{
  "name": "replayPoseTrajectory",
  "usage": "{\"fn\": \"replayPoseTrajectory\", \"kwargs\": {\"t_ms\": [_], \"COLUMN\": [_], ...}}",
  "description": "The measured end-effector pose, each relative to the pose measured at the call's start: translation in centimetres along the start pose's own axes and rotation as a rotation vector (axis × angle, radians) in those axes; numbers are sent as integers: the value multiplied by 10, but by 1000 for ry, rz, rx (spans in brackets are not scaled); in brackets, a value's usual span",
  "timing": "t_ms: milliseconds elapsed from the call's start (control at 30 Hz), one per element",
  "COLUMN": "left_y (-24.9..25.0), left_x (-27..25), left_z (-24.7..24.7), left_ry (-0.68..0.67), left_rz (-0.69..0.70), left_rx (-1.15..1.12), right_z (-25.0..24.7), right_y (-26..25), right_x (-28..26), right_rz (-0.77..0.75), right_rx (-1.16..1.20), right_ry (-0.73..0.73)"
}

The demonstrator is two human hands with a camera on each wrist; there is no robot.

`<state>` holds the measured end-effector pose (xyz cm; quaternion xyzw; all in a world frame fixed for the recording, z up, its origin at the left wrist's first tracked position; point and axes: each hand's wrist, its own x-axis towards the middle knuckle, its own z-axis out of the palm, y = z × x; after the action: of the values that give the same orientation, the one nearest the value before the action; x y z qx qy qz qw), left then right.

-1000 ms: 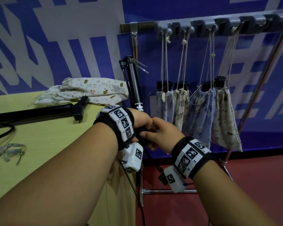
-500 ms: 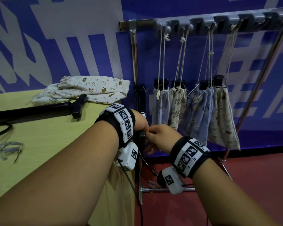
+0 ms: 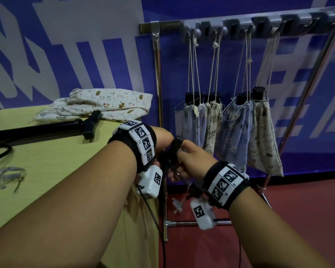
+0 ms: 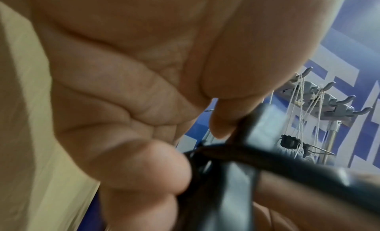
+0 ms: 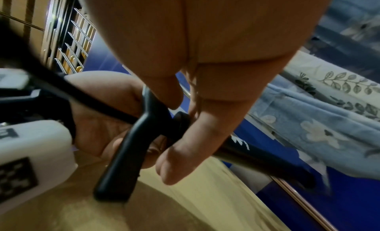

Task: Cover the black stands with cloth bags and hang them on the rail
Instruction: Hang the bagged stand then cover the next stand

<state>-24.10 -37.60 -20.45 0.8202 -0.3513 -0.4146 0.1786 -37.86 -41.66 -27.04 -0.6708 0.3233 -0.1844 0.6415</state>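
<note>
Both hands on stand (image 3: pixel 173 151): left hand (image 3: pixel 162 140) wraps handle, right hand (image 3: pixel 190 161) pinches knob. Steady stand; fetch bag (image 3: pixel 108 104) far left.

A worktop (image 3: pixel 46 171) fills the left side. On its far edge lies a pile of cloth bags (image 3: pixel 97 105), with a long stand (image 3: pixel 46 130) lying just in front of them. To the right, beyond the worktop's edge, a rail (image 3: pixel 259 24) runs across the top, and four covered stands (image 3: pixel 230 128) hang from it side by side. Both hands, left hand (image 3: pixel 162 140) and right hand (image 3: pixel 190 161), meet at the worktop's right edge, gripping another stand (image 3: pixel 172 151) between them.
</note>
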Motion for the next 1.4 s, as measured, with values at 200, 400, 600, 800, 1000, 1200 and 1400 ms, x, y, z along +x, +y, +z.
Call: {"fn": "replayPoseTrajectory", "kwargs": {"t_ms": [200, 400, 600, 800, 1000, 1200, 1400], "left_y": [4, 9, 8, 12, 19, 29, 19], "left_x": [-22, -22, -20, -25, -26, -40, -35], "left_z": [-5, -5, 4, 7, 3, 3, 3], "left_ry": [41, 9, -129, -127, -14, 16, -114], "left_rz": [-65, -82, -78, -4, 77, 402, 495], "left_rx": [-164, -289, -429, -473, -258, -377, -222], "right_z": [-9, -14, -18, -30, -38, -42, -46], "right_y": [-11, -18, -37, -42, -37, -36, -39], "right_x": [-4, -8, -17, -15, -10, -10, -14], "right_rz": [54, 41, -117, -256, -167, -97, -49], "right_rx": [211, 42, -20, -267, -503, -564, -594], "right_ry": [-93, -62, 146, 225, 335, 392, 352]}}
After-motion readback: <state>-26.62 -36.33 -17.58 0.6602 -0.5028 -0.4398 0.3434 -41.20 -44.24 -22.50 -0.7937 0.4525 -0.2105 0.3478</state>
